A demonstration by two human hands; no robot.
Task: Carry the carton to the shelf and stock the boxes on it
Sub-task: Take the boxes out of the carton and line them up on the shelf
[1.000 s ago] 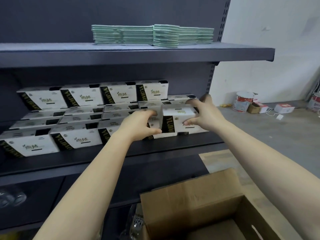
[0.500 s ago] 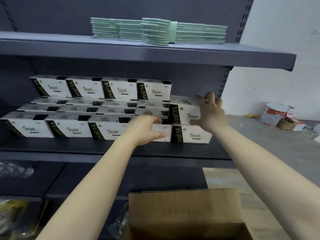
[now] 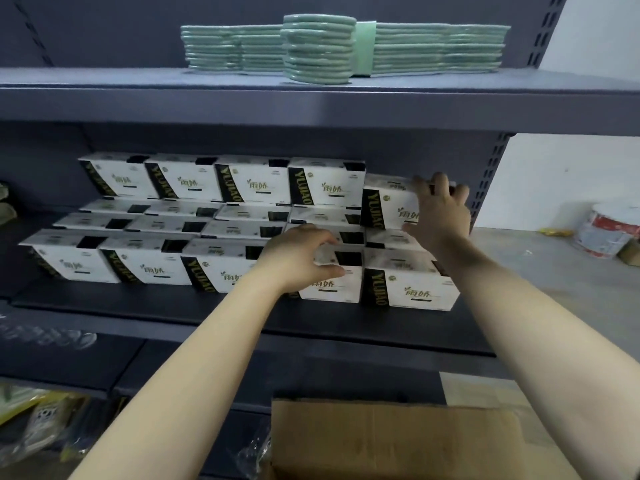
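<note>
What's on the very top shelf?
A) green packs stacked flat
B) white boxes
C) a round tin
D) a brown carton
A: the green packs lie in flat stacks on the top shelf, while the white boxes sit one shelf lower.

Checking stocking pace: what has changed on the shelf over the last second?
The right hand carried the white cardboard box it grips from the front of the dark shelf back and up, beside the upper back row. The left hand stayed gripping a front-row white box; the brown cardboard carton stayed below.
</note>
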